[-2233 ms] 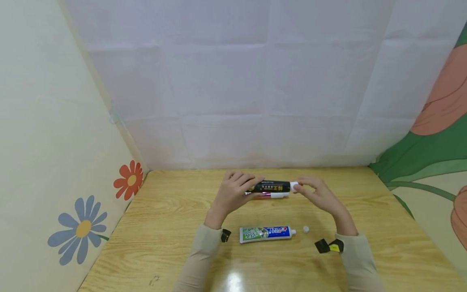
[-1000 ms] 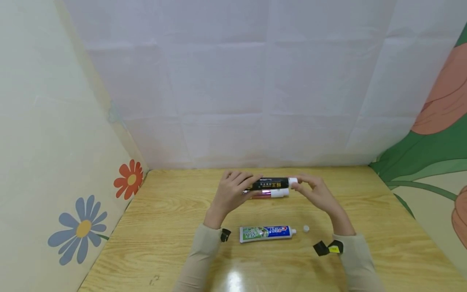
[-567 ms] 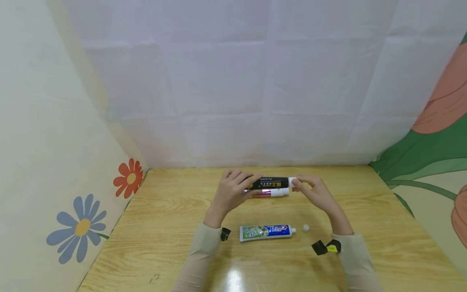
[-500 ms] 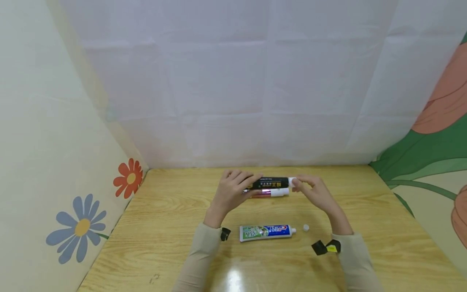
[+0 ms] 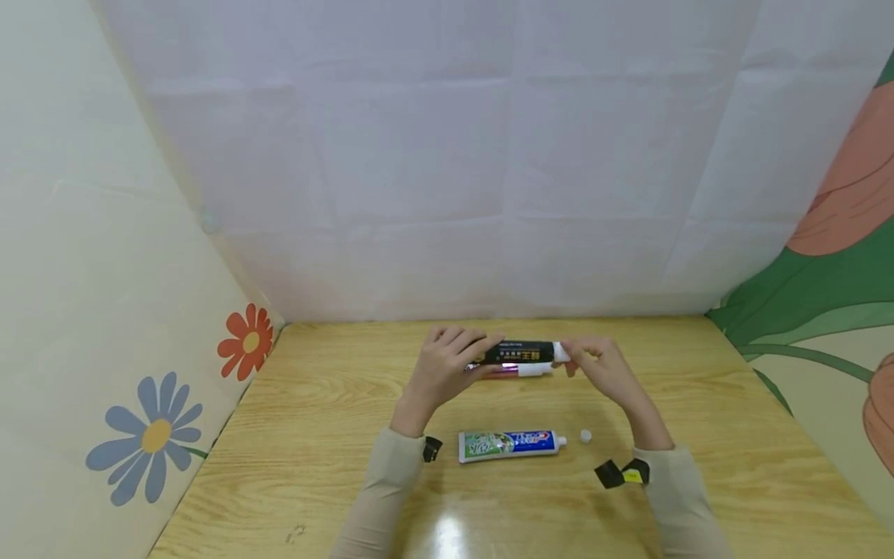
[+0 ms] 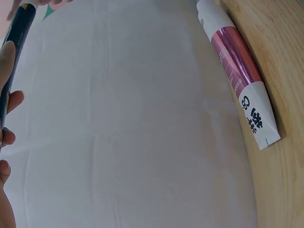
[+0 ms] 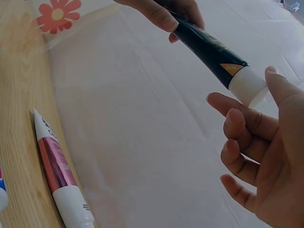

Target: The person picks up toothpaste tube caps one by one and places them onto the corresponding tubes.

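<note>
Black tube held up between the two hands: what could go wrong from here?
The white cap, pinched by the right hand, might slip and drop if it comes loose, since the black tube is held in the air. The left hand, wrapped round the body, could squeeze out contents once uncapped. The small loose cap beside the blue-and-green tube might get knocked by the right arm.

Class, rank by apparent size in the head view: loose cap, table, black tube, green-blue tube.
1. Table
2. Unsure: green-blue tube or black tube, which the left hand partly covers
3. Loose cap
</note>
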`<state>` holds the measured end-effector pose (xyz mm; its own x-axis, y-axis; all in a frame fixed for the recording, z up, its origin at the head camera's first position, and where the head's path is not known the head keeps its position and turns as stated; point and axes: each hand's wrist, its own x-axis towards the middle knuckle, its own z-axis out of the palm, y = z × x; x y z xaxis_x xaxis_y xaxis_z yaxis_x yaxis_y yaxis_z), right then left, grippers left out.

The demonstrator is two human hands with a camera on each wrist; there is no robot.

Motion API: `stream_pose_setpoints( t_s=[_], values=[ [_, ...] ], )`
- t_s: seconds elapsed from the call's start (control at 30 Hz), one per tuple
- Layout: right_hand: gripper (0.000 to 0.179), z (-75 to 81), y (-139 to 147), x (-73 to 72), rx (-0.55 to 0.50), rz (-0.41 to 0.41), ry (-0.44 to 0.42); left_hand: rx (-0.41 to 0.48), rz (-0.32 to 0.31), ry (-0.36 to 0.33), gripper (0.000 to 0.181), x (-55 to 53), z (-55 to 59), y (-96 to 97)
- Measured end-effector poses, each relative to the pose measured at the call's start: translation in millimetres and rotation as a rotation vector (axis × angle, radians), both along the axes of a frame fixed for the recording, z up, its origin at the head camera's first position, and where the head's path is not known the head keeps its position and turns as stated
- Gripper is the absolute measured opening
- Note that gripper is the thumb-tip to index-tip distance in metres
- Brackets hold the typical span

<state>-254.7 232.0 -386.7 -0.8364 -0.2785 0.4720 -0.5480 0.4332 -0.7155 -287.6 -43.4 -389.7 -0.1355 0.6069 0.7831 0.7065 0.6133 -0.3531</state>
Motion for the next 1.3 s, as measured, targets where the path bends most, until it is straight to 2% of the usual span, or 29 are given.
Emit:
stream_pose_setpoints(
  t_s=[0.1,0.3,0.4,0.63,0.77,0.93,1.07,1.27,1.3],
  values=[
    [0.043,-2.1,0.1,-1.1,-0.011,0.0,-0.012,0.001,-0.002,0.005,0.055,0.3,-0.2,-0.2],
    [0.044,20.8,-8.2,15.9,-0.004,0.023,-0.012,0.008,-0.007,0.007,0.054,-0.4,0.2,0.1],
    [0.046,25.0,-9.5,18.7,-0.004,0.045,-0.012,0.009,-0.008,0.006,0.051,0.1,1.4,-0.5],
    [0.043,0.8,1.7,-0.8,-0.018,0.071,0.001,0.007,-0.014,0.0,0.051,1.7,2.3,-2.0],
    [0.04,-3.1,5.0,-3.8,0.01,0.082,-0.008,0.019,-0.025,0.004,0.056,1.9,2.8,-2.8],
    [0.024,-2.4,8.1,-0.5,0.076,0.044,-0.052,0.029,-0.032,0.012,0.06,1.8,3.5,-4.1],
    [0.04,-2.2,9.5,0.2,0.087,0.067,-0.051,0.029,-0.027,0.001,0.06,1.3,3.3,-4.8],
    [0.046,-3.3,10.8,-0.2,0.051,0.109,-0.027,0.017,-0.02,0.004,0.057,-0.2,2.1,-5.8],
    [0.047,0.4,9.5,2.9,0.048,0.108,-0.029,0.015,-0.018,0.003,0.056,-0.2,1.8,-6.0]
  ],
)
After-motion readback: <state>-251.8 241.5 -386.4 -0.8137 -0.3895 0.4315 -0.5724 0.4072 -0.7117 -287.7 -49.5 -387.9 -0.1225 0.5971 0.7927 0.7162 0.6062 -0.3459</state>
